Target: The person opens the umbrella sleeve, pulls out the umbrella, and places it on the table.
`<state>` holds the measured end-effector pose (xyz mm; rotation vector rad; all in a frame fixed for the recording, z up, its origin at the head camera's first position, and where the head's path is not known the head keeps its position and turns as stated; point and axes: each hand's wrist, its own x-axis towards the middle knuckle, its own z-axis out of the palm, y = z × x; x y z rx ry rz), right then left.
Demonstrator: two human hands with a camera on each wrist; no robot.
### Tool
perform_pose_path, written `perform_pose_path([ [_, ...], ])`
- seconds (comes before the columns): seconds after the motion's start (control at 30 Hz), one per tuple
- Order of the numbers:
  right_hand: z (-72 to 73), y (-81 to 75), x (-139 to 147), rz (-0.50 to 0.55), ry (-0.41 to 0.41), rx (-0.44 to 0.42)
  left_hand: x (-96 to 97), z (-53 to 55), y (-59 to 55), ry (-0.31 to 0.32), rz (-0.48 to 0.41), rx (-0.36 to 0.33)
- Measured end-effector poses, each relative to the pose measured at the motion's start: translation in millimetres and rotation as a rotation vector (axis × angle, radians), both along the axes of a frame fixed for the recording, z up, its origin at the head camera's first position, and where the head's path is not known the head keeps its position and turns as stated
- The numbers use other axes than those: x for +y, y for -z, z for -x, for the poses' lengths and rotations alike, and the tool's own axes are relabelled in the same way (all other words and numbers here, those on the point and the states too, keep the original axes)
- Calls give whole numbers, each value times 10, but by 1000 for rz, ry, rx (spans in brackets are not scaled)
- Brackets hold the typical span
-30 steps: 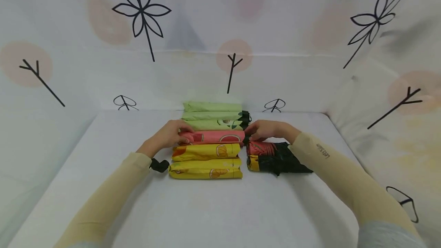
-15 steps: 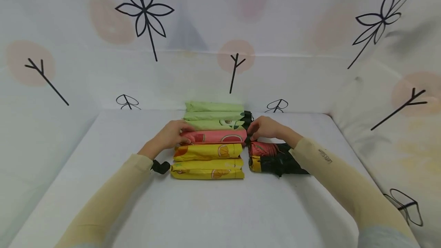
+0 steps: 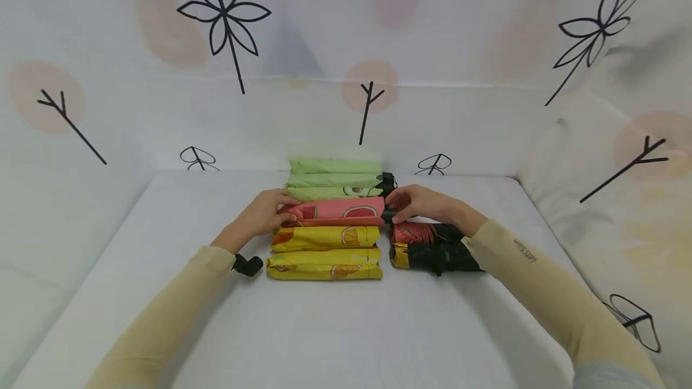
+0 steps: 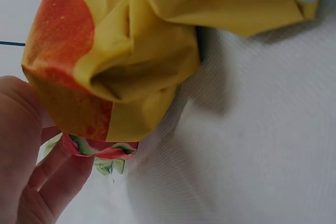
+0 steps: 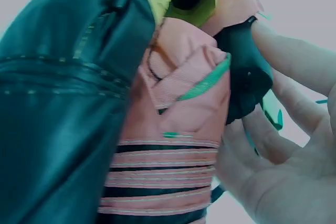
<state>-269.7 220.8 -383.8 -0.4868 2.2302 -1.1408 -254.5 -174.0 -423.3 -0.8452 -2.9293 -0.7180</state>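
Right, I have the pink roll (image 3: 331, 214) slung between the two hands: the left hand (image 3: 262, 212) pinches its left end, and the right hand (image 3: 427, 203) grips the black handle (image 3: 390, 215) at the other. One hold per end, I'd judge, because cloth this soft might twist or sag from a single grip. Just beyond the hands lie green rolls (image 3: 335, 180); on their near side, two yellow rolls (image 3: 321, 265), roughly parallel, apparently grouped by colour. Nearer than the right hand sit a red-and-black bundle (image 3: 413, 233) and a yellow-and-black bundle (image 3: 440, 257). Under everything, a white worktop (image 3: 346, 335); past the hands, a pale cloth wall (image 3: 303, 119) with line-drawn flowers and twigs.
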Motion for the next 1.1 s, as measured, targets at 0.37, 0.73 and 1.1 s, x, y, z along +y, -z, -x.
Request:
perform_pose_path([
  [0.37, -26, 77, -55, -34, 8, 79, -21, 3, 1, -6, -49, -39],
  [0.73, -75, 34, -78, 42, 63, 46, -85, -12, 33, 42, -140, -17],
  [1.1, -161, 6, -180, 96, 193, 154, -129, -15, 78, 24, -146, -22],
])
